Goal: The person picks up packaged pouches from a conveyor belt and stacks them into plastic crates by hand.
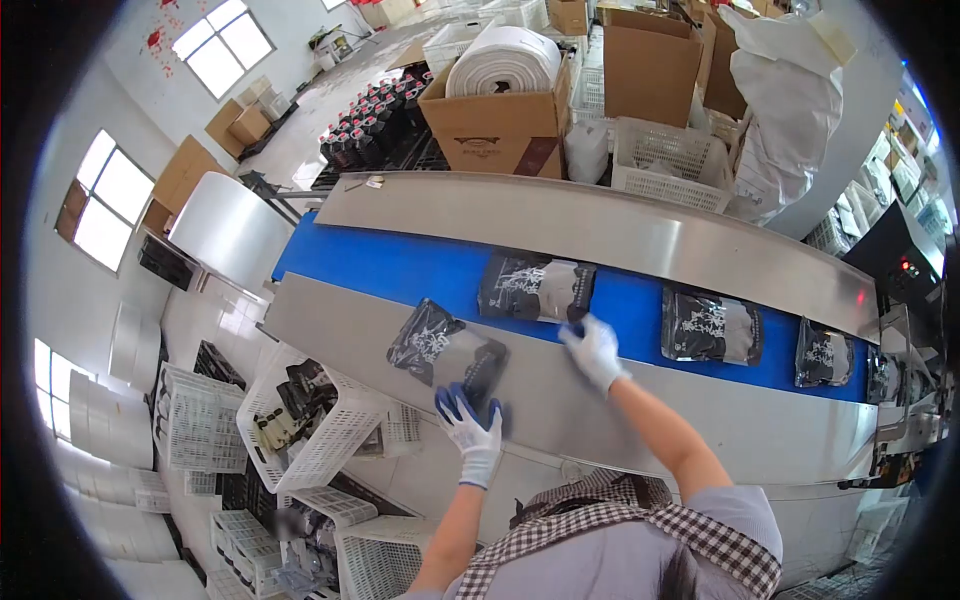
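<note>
A black and grey printed pouch (447, 350) lies askew on the near steel ledge. My left hand (468, 430), in a white glove with blue fingertips, is at its lower edge with fingers spread. Another such pouch (537, 288) rests on the blue conveyor belt (390, 262). My right hand (597, 352), gloved the same way, reaches its lower right corner; the fingers are blurred, so a grip cannot be made out. Farther right along the belt lie a third pouch (710, 327) and a smaller-looking one (825, 355).
A white crate (310, 420) holding dark packets stands below the ledge at left. Behind the belt are a cardboard box (500, 125) with a white roll (505, 62), another white crate (670, 160) and red-capped dark bottles (375, 125). A black machine (900, 262) stands at right.
</note>
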Motion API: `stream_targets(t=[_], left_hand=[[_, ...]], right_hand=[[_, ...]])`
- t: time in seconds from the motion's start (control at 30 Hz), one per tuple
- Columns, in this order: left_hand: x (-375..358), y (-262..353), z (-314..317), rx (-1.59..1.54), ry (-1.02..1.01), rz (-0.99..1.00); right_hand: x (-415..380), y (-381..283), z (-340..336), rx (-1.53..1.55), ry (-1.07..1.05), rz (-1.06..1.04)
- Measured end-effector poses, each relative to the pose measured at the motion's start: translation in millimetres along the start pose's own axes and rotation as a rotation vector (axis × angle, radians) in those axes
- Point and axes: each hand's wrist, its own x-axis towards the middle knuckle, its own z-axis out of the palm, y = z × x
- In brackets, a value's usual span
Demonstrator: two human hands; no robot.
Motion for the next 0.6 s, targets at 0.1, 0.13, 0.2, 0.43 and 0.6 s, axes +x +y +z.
stream_targets(t=[0.1, 0.13, 0.2, 0.43, 0.6], left_hand=[[-20.0, 20.0, 11.1, 0.029, -0.059, -0.056], [-21.6, 19.1, 16.7, 0.051, -0.061, -0.054], [-26.0, 12.4, 26.0, 0.109, -0.061, -0.063], [-19.9, 15.7, 20.3, 0.122, -0.073, -0.004], [-16.2, 14.5, 17.0, 0.121, -0.099, 0.026]], right_hand=[[-42.5, -41.6, 30.0, 0.379, -0.643, 0.291], [-42.6, -48.8, 54.9, 0.268, -0.636, 0.182], [-41.0, -68.9, 89.5, 0.318, -0.543, 0.071], [23.7, -94.4, 179.0, 0.674, -0.265, 0.364], [88.2, -132.3, 180.3, 0.853, -0.259, 0.415]])
